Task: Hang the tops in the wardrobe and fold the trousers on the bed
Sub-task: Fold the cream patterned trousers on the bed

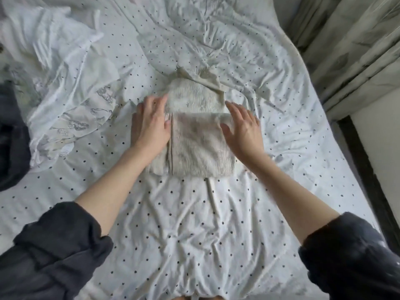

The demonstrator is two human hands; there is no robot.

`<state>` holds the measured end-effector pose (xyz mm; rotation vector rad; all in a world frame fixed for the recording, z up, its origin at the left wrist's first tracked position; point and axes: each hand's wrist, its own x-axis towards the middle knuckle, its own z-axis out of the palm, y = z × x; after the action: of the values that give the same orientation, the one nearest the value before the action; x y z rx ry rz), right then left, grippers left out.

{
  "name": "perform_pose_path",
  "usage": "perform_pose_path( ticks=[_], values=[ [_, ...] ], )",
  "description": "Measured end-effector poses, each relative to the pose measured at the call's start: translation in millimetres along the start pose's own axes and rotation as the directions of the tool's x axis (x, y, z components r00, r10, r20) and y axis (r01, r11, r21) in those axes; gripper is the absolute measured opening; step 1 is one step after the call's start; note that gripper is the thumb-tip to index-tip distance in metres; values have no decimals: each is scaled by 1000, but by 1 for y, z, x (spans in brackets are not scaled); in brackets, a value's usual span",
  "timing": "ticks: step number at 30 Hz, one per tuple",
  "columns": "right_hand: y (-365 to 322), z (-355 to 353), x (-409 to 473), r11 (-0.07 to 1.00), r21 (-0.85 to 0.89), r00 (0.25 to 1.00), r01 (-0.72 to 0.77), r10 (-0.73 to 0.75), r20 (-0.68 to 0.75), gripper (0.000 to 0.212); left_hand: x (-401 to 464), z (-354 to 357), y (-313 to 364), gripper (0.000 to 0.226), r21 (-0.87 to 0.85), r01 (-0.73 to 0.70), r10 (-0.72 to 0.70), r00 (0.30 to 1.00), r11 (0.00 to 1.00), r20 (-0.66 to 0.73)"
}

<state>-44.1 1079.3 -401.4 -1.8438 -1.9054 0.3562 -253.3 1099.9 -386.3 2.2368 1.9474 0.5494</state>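
Folded beige trousers (195, 137) lie as a compact rectangle in the middle of the bed (194, 224), which has a white sheet with black dots. My left hand (151, 124) rests flat on the left edge of the bundle, fingers spread. My right hand (242, 128) lies flat on its right edge, fingers apart. Neither hand grips the cloth. A white patterned garment (71, 118) lies crumpled to the left of the trousers.
A dark garment (10, 135) lies at the bed's left edge. White bedding (43, 35) is bunched at the far left. Pale curtains (355, 50) hang on the right, beside a dark frame (363, 169) along the bed's right side.
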Motion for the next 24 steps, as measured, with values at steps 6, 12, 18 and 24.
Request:
perform_pose_path(
  ticks=[6,12,18,24],
  values=[
    [26,61,-58,984,-144,902,107,-36,430,69,-62,65,-11,68,218,-283,136,846,934,515],
    [47,99,-81,958,-232,894,169,-50,445,63,-74,81,-26,84,233,-330,210,881,915,424],
    [39,76,-76,966,-71,948,249,-228,223,37,-76,64,-13,59,47,-193,166,925,980,340],
    [22,30,-101,970,37,935,239,-240,261,35,-83,26,6,54,-104,53,6,867,993,499]
  ],
)
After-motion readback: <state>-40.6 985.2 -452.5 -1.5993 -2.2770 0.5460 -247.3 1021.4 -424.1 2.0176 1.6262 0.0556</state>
